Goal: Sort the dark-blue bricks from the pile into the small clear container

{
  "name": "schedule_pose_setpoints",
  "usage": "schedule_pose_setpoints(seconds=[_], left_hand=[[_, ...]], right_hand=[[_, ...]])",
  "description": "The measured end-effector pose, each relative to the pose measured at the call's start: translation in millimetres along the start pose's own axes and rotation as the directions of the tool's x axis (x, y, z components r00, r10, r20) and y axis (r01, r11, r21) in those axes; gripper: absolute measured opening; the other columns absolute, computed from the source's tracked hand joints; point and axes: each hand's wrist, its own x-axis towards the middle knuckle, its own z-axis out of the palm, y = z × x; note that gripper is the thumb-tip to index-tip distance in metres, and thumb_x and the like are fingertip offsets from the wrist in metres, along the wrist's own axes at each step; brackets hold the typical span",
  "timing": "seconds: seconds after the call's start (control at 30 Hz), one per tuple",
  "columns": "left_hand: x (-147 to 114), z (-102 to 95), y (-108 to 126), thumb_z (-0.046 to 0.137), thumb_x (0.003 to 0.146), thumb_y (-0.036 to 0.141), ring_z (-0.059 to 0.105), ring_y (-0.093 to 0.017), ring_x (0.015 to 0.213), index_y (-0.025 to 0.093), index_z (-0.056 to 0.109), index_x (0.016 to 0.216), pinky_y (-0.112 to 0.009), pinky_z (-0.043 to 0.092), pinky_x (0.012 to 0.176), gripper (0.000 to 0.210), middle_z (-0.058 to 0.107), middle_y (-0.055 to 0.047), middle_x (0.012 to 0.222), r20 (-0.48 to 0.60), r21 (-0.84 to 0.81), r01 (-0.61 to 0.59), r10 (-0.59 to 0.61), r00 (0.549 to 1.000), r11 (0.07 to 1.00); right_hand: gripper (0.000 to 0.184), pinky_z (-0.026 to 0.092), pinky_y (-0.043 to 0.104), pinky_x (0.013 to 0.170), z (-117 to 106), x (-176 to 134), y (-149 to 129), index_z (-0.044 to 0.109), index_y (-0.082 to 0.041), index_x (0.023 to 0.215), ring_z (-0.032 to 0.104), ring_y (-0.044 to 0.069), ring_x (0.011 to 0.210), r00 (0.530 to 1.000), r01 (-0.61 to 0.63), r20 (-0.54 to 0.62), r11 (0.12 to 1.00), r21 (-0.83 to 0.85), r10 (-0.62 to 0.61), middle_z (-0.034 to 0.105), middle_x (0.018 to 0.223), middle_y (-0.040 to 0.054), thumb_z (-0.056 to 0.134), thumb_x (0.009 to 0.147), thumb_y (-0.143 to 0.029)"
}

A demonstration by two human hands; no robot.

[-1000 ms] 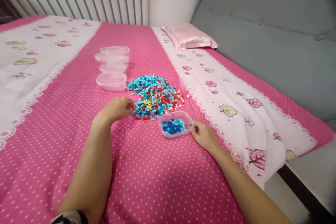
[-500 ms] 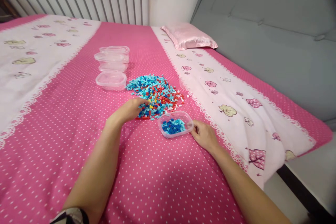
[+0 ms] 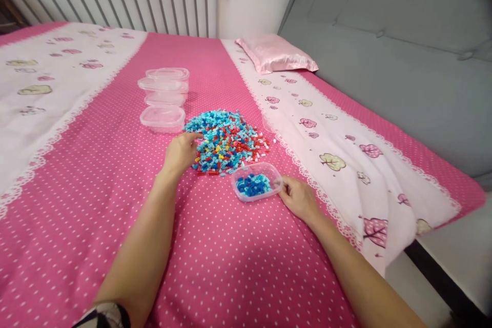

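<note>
A heap of small building bricks (image 3: 226, 138), mostly light blue with red, dark blue, yellow and white, lies on the bedspread. At its left edge is my left hand (image 3: 182, 154), fingers curled in among the bricks; whatever they pinch is too small or hidden to make out. My right hand (image 3: 300, 197) grips the right rim of a clear plastic container (image 3: 275, 193), thumb and fingers closed on it. Dark blue and light blue bricks (image 3: 253, 184) cover part of the container's bottom. It rests on the bed just in front of the heap.
Several more clear plastic containers (image 3: 163, 119) stand in a row behind the heap, to the left. A pink pillow (image 3: 274, 54) lies farther back, by the grey backrest (image 3: 384, 51). A white radiator (image 3: 161, 0) lines the far wall. The pink dotted bedspread (image 3: 230, 256) spreads beneath everything.
My left hand has drawn left and slightly back, from the front middle of the heap to its left edge, uncovering yellow and red bricks. My right hand and the container have stayed put.
</note>
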Motion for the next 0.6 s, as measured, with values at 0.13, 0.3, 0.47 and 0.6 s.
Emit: schedule_pose_setpoints(seconds=[0.13, 0.3, 0.47, 0.6], left_hand=[[2, 17.8, -3, 0.038, 0.079, 0.019, 0.055, -0.025, 0.102, 0.011, 0.061, 0.113, -0.034, 0.04, 0.091, 0.041, 0.062, -0.014, 0.111, 0.056, 0.04, -0.063, 0.06, 0.997, 0.997], [3, 28.1, -6, 0.042, 0.079, 0.026, 0.056, -0.024, 0.095, 0.017, 0.063, 0.11, -0.034, 0.041, 0.088, 0.039, 0.063, -0.013, 0.1, 0.071, 0.087, -0.085, 0.079, 0.994, 0.993], [2, 25.5, -6, 0.048, 0.077, 0.03, 0.056, -0.024, 0.093, 0.02, 0.067, 0.101, -0.032, 0.043, 0.083, 0.033, 0.063, -0.01, 0.097, 0.071, 0.088, -0.045, 0.039, 0.997, 0.995], [2, 25.1, -6, 0.05, 0.075, 0.028, 0.057, -0.022, 0.092, 0.021, 0.067, 0.096, -0.031, 0.044, 0.081, 0.028, 0.064, -0.008, 0.098, 0.062, 0.058, -0.017, 0.013, 0.998, 0.998]], right_hand=[[0.018, 0.03, 0.023, 0.054, -1, 0, -1, 0.059, -0.018, 0.072, 0.05, 0.013, 0.058, 1.0, 0.001, 0.002, 1.0, 0.004, -0.001, 0.055, 0.061, -0.0014, 0.045, 0.08, -0.026], [0.018, 0.03, 0.023, 0.054, 0, 0, -1, 0.06, -0.019, 0.073, 0.05, 0.013, 0.057, 1.0, -0.005, -0.001, 1.0, 0.009, 0.005, 0.056, 0.061, -0.0013, 0.045, 0.08, -0.026], [0.018, 0.03, 0.023, 0.054, 0, 0, 0, 0.061, -0.019, 0.076, 0.05, 0.013, 0.057, 1.0, -0.002, -0.001, 1.0, 0.014, 0.002, 0.056, 0.061, -0.0012, 0.045, 0.08, -0.026], [0.019, 0.03, 0.023, 0.054, 0, 0, -1, 0.062, -0.019, 0.079, 0.05, 0.013, 0.056, 1.0, 0.001, 0.0, 1.0, 0.019, -0.001, 0.055, 0.06, -0.0015, 0.045, 0.08, -0.026]])
